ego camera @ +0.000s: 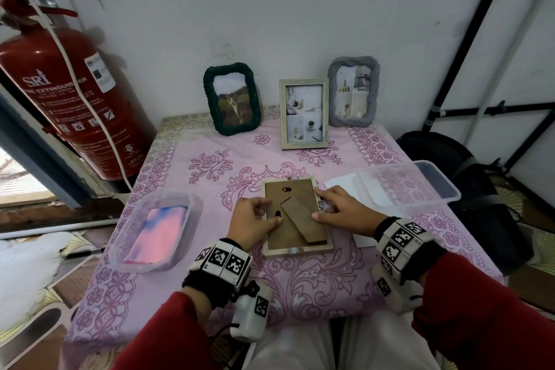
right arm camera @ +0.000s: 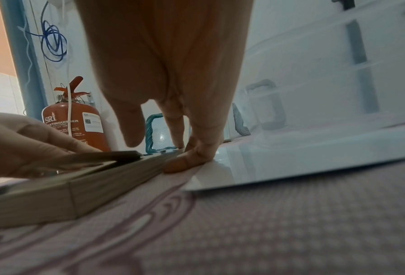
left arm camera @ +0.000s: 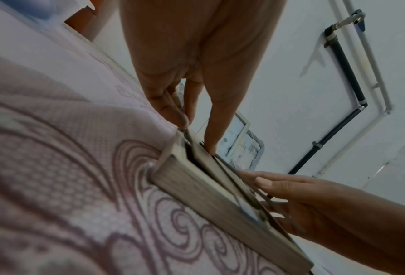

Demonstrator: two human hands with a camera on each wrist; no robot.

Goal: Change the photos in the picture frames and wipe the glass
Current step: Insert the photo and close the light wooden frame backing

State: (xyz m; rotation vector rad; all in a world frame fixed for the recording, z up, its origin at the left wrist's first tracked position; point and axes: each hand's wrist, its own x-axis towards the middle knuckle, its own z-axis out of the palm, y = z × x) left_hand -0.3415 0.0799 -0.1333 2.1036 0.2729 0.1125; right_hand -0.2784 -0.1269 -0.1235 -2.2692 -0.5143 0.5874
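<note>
A pale wooden picture frame (ego camera: 297, 251) lies face down on the pink tablecloth, its brown backing and fold-out stand (ego camera: 303, 219) facing up. My left hand (ego camera: 264, 215) grips its left rail, fingers curled over the edge and thumb pressed on the backing. In the left wrist view those fingertips (left arm camera: 180, 117) sit at a small metal tab on the frame (left arm camera: 196, 186). My right hand (ego camera: 330, 204) rests on the right rail, index finger stretched to the top corner and thumb on the stand. In the right wrist view its fingertips (right arm camera: 189, 160) touch the cloth beside the frame (right arm camera: 102, 178).
Against the wall stand a dark green frame (ego camera: 231, 99), a pale frame (ego camera: 304, 113) and a grey frame (ego camera: 353, 91). At the left, a clear tub (ego camera: 192, 204) holds a pink-blue cloth (ego camera: 162, 234). A clear tub (ego camera: 411, 186) sits on white sheets (ego camera: 339, 185) on the right. Fire extinguisher (ego camera: 75, 99) at far left.
</note>
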